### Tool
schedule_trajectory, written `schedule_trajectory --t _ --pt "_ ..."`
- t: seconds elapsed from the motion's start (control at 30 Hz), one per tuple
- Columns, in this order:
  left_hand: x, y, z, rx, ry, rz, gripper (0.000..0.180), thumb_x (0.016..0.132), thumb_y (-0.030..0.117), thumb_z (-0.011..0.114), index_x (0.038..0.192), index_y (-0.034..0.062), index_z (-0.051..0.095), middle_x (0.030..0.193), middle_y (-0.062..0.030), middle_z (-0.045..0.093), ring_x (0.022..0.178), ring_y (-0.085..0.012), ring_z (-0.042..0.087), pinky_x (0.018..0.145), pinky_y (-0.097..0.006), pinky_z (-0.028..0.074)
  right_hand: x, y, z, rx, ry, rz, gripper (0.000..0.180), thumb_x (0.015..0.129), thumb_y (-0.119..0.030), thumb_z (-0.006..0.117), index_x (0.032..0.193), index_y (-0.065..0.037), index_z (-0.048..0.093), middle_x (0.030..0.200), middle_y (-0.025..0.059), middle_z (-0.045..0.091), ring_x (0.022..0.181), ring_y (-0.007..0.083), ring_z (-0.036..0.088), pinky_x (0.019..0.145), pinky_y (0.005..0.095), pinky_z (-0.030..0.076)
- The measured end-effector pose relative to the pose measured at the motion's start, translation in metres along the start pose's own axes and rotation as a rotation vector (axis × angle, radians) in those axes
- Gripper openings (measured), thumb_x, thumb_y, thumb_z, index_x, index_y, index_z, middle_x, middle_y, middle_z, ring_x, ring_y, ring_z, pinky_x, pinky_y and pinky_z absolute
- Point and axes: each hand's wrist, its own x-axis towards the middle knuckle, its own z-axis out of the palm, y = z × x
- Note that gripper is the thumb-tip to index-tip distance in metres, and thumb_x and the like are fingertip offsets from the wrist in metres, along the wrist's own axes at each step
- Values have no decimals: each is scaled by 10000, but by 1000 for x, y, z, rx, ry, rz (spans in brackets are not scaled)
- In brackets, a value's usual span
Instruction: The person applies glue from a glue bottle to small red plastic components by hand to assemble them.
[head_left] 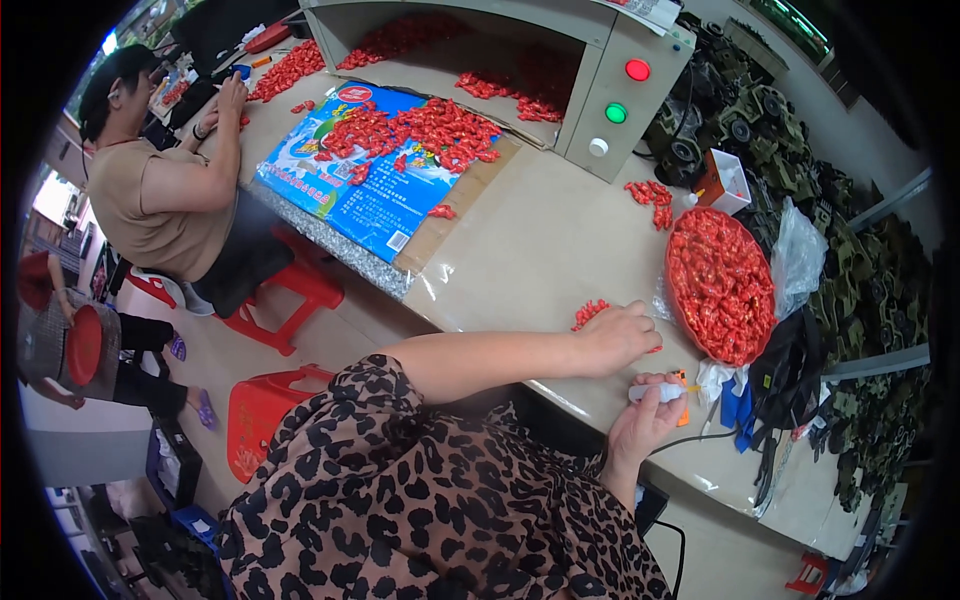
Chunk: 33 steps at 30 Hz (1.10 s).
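My left hand is low over the table, fingers curled and pressed together. A bit of red shows at its fingertips, seemingly a small red part, mostly hidden by the hand. Beside its wrist lies a small cluster of red parts. My right hand is wrapped round a small white squeeze bottle with a thin yellowish nozzle pointing right. Just beyond the two hands stands a round red basket heaped with glossy red parts.
A grey machine with coloured buttons stands at the back, red parts in its opening. Flattened blue cardboard bears more of them. A white box, plastic bag and dark green pieces are right. A co-worker sits left.
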Motion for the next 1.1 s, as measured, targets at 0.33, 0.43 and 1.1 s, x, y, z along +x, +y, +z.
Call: schedule_trajectory --t 0.33,0.43,1.1 --pt "-10 -127 -85 132 211 -255 135 683 95 539 790 78 621 809 -75 588 843 -252 495 720 -351 433 3 -3 2 27 42 114 258 804 -135 440 1031 -17 412 871 88 461 740 176 470 664 299 402" --pt "1 -182 -121 281 310 -465 149 682 71 539 809 63 617 815 -97 588 853 -260 497 735 -359 426 4 -1 2 -60 49 126 297 793 -152 447 1046 -1 410 866 95 461 739 180 469 658 302 404" --pt "35 -253 -136 883 132 -333 224 810 228 449 885 28 515 798 -123 544 784 -267 500 729 -364 409 3 -1 6 -186 -7 194 362 838 -146 401 1140 49 361 829 87 483 677 158 506 602 275 409"
